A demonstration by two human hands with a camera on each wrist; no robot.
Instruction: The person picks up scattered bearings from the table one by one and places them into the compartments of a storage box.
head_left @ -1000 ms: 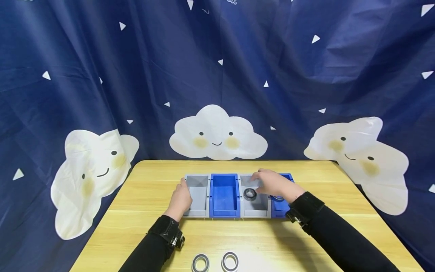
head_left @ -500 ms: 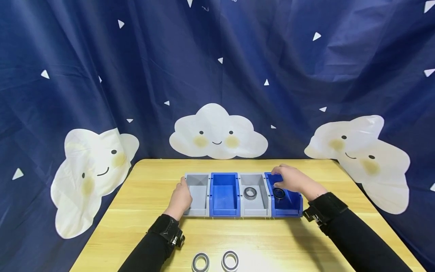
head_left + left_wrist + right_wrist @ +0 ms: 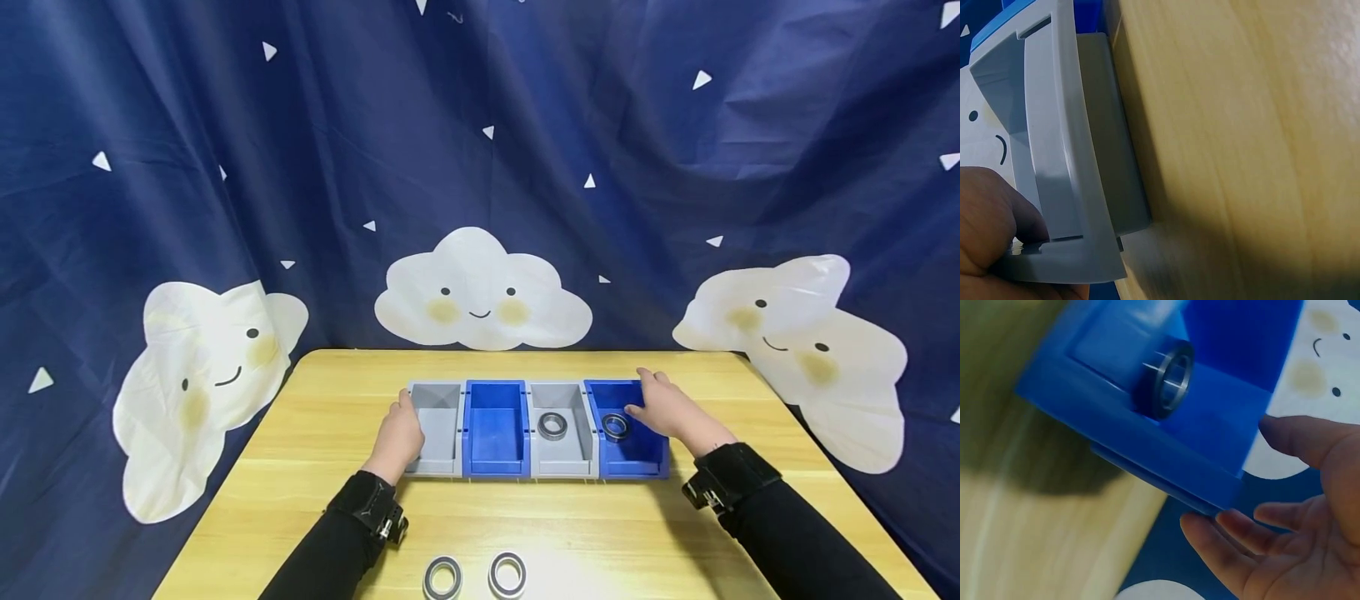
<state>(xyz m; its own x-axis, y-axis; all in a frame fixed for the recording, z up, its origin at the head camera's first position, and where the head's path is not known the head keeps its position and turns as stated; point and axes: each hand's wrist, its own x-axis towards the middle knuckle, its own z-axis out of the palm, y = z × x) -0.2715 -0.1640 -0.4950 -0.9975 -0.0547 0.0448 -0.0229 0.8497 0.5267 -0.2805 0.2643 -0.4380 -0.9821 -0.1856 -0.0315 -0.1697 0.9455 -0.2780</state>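
1. Fingers of the left hand [image 3: 397,440] pinch the side wall of the outer grey bin [image 3: 435,433], thumb inside, presumably to steady the row.
2. Spread loosely, the right hand's [image 3: 666,407] fingers grasp nothing around the rear corner of the outer blue bin [image 3: 639,448]; whether they press it, I cannot tell.
3. Left of the right thumb lies the nearest bearing [image 3: 1157,387], inside that bin, whose walls probably stop it rolling.
4. Farther left of those fingers, the second bearing [image 3: 552,437] lies in the inner grey bin [image 3: 577,443]; the inner blue bin [image 3: 495,429] comes next.
5. Nearer the wearer than all fingers, the left loose bearing [image 3: 429,578] and right loose bearing [image 3: 493,575] lie apart on the worktop [image 3: 585,533], likely for easy reach.
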